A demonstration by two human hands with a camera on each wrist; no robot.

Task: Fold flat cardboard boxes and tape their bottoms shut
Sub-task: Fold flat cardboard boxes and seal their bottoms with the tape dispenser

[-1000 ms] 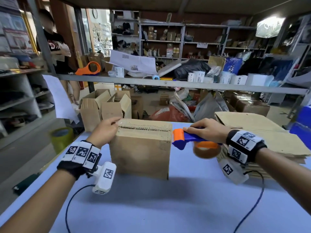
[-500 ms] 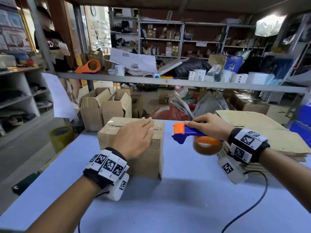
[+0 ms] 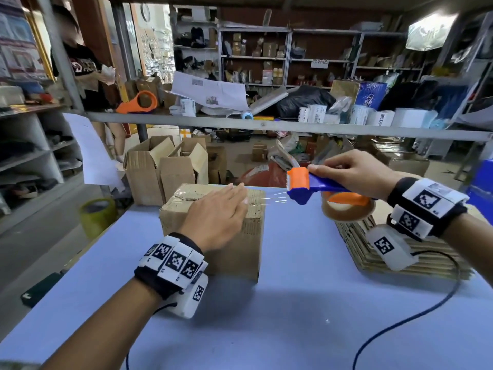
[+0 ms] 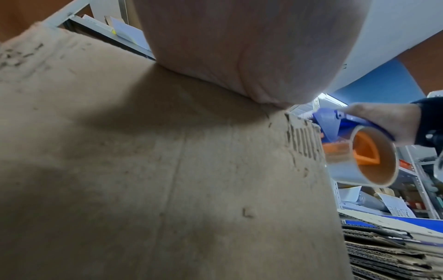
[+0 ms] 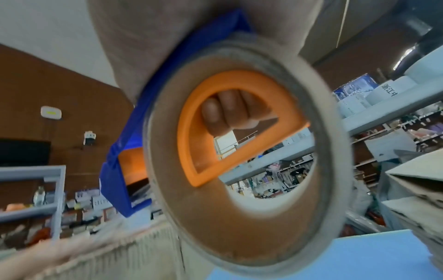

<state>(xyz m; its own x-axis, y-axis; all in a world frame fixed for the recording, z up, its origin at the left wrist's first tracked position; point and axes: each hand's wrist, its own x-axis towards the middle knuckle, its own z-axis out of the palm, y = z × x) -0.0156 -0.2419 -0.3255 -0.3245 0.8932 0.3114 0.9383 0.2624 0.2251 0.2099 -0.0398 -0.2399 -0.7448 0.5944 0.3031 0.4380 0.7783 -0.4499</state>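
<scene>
While gripped — dispenser (image 3: 314, 186) beside box (image 3: 234, 252)

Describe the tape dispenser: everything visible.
The tape dispenser is blue plastic with an orange head and an orange hub inside a brown-cored roll of clear tape. The right hand grips it in the air, just right of the cardboard box. A clear strip runs from its head to the box top.

Cluttered metal shelving (image 3: 290, 124), blue table (image 3: 306, 316).

bare table (image 3: 306, 303) in front, flat cardboard stack (image 3: 432, 260) blocking right
</scene>
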